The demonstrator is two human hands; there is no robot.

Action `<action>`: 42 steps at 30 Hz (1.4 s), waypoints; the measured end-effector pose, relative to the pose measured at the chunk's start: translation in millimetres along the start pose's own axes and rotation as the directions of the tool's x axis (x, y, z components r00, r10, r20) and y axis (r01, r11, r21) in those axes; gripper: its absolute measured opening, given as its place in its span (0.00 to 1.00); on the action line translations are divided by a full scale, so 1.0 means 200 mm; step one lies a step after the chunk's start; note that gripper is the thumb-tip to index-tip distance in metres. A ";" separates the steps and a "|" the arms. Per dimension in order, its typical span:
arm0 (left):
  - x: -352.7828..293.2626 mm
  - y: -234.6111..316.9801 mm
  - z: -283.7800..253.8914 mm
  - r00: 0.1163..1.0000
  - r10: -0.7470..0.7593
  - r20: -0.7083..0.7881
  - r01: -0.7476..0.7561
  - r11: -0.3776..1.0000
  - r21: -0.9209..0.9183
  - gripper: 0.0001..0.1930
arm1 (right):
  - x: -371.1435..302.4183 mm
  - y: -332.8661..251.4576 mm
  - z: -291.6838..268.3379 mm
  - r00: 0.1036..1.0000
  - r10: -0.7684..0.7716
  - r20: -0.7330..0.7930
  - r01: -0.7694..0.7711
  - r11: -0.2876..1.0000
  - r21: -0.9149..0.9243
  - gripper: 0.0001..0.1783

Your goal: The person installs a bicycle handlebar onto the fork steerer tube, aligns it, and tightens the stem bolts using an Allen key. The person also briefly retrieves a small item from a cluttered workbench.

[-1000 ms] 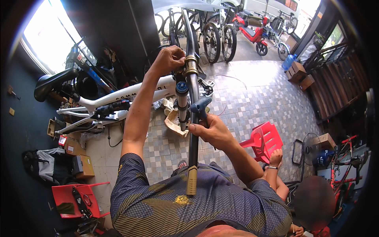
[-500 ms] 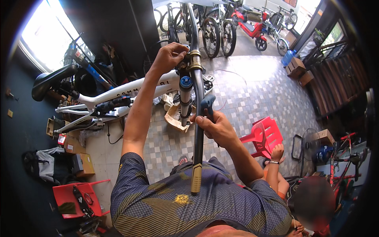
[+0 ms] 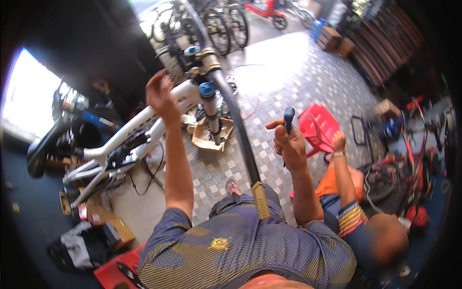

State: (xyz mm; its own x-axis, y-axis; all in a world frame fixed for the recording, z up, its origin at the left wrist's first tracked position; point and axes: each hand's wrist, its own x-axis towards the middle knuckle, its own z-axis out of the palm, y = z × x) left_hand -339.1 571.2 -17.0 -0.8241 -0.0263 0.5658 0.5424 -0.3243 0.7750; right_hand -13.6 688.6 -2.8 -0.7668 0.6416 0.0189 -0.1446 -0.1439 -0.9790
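My left hand [image 3: 161, 96] is raised beside the white bike frame [image 3: 132, 134], blurred, its fingers loosely bent with nothing seen in them. My right hand [image 3: 291, 144] is closed round a blue-handled hex key [image 3: 289, 115], its thin shaft pointing down and one finger sticking out left. Between my hands runs a black handlebar [image 3: 237, 119], its gold-marked end in front of my shirt. Gold clamps [image 3: 210, 61] hold the bar at the front of the bike. Below them stands a fork leg with a blue cap [image 3: 207, 89]. Neither hand touches the bar.
An open cardboard box [image 3: 207, 142] lies on the tiled floor under the fork. Beyond my right hand is a red plastic chair [image 3: 321, 126], touched by a seated person's hand [image 3: 339, 141]. Several bikes [image 3: 216, 31] stand at the back. Boxes [image 3: 120, 230] lie at lower left.
Both hands have come off the bike: the left from the clamp area, the right from the bar with the hex key still held. The view has shifted, and the bar slants more.
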 end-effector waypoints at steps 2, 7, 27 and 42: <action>-0.27 0.03 -0.04 0.990 -0.127 -0.061 0.124 0.991 -0.042 0.11 | -0.13 0.16 -0.14 0.985 -0.083 -0.151 0.066 0.991 -0.112 0.17; -1.19 -0.23 -0.46 0.692 -0.641 0.331 0.593 0.767 0.246 0.09 | -0.51 0.21 -0.15 0.993 0.001 -0.115 -0.059 0.861 -0.504 0.19; -2.37 0.56 -0.49 -0.750 0.288 0.595 0.485 0.852 0.198 0.10 | -2.72 0.66 1.30 -0.309 -0.248 -0.918 -0.464 0.882 -0.082 0.14; -2.88 2.05 -1.89 -0.709 0.703 -0.049 0.664 0.690 0.289 0.07 | -3.93 0.64 2.07 -0.608 -0.463 -0.645 -0.722 0.661 0.207 0.20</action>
State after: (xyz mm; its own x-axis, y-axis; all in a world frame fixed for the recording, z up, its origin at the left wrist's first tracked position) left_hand 297.4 95.3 -131.4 0.9581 -0.2556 0.1296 -0.1255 0.0324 0.9916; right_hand 311.0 -145.9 -58.1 0.9366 0.1624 0.3105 0.3288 -0.7137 -0.6185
